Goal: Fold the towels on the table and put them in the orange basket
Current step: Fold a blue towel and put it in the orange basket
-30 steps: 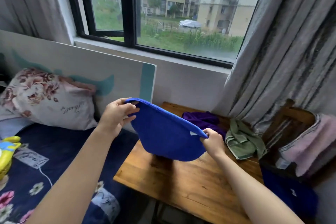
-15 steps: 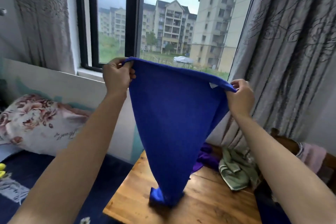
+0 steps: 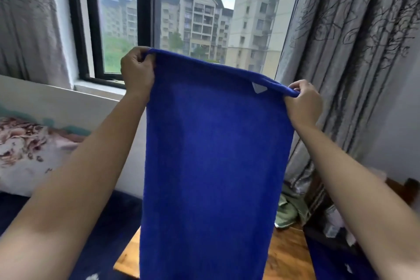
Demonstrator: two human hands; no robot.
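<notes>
Above the desk (image 3: pixel 288 254), in front of the window (image 3: pixel 200 18), the blue towel (image 3: pixel 213 154) hangs full length by its top edge. The left hand (image 3: pixel 137 73) has its fingers curled round the top-left corner, and the right hand (image 3: pixel 303 103) pinches the top-right corner, just past the white label (image 3: pixel 258 87). The top edge is fairly taut and slopes down to the right. The lower end runs out of frame, so I can't tell if it touches the desk. Step looks like spread-out before the first fold, so the task is early. A crumpled green towel (image 3: pixel 287 213) waits at the desk's far right edge, by the curtain (image 3: pixel 354 52). No orange basket in view. Next move likely calls for levelling the corners, then either bringing the hands together to halve the towel or laying it flat on the desk, edges matched.
</notes>
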